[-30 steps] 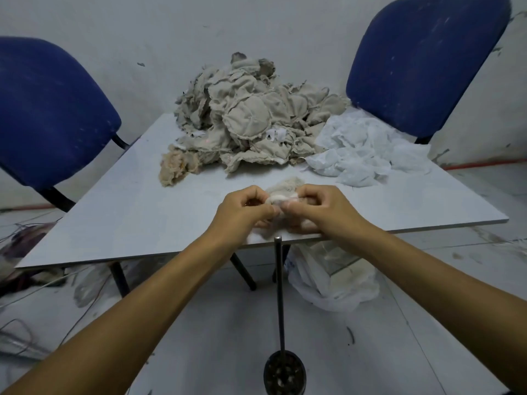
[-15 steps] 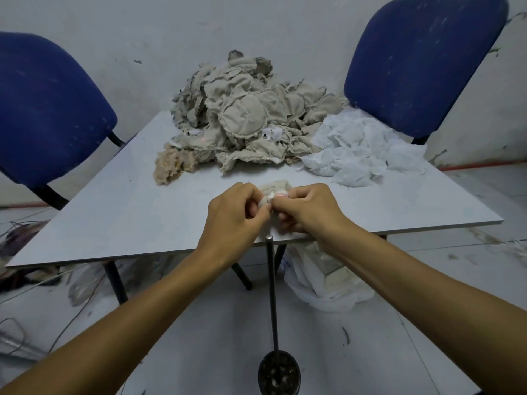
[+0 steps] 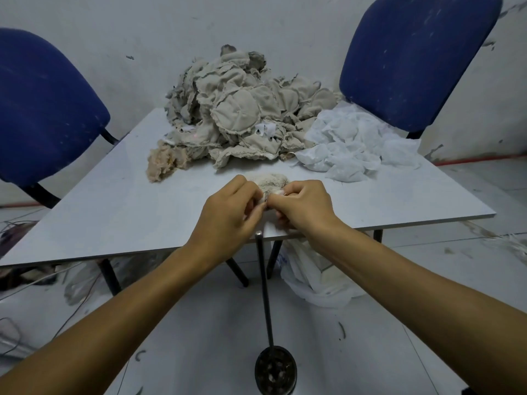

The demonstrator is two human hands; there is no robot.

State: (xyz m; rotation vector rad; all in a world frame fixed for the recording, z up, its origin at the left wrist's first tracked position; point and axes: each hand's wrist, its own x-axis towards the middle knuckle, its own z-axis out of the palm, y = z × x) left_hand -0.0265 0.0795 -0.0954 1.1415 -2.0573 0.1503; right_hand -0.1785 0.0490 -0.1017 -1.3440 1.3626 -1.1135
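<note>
pulled closer together since a second ago, right hand point(image 3: 302, 206) slid in toward left hand point(image 3: 228, 216); hardly any shift over the last half second.

head view: left hand curled, pinching the near left edge of a small pale fluffy wad point(image 3: 271, 181) with thumb and forefingers. right hand curled too, pinching the same wad from the right, fingertips of both hands touching over it. something thin and dark at the fingertips, too small to tell. wad at the near middle of the grey table point(image 3: 114, 212), a little back from the front edge, mostly hidden behind the knuckles, far part peeking out above them.

well behind it, a big beige cloth heap point(image 3: 242, 109) at the table's far side; white cloth heap point(image 3: 350, 146) touching it on the right; tan clump of fluff point(image 3: 161, 163) at its left foot. blue chair point(image 3: 42, 115) at far left, second blue chair point(image 3: 413, 58) at far right, both by the wall. white bag point(image 3: 313, 280) under the table. thin metal rod point(image 3: 265, 295) upright on a round dark base on the floor, top just below the table edge between the wrists. loose wires point(image 3: 11, 337) on the floor at left.
</note>
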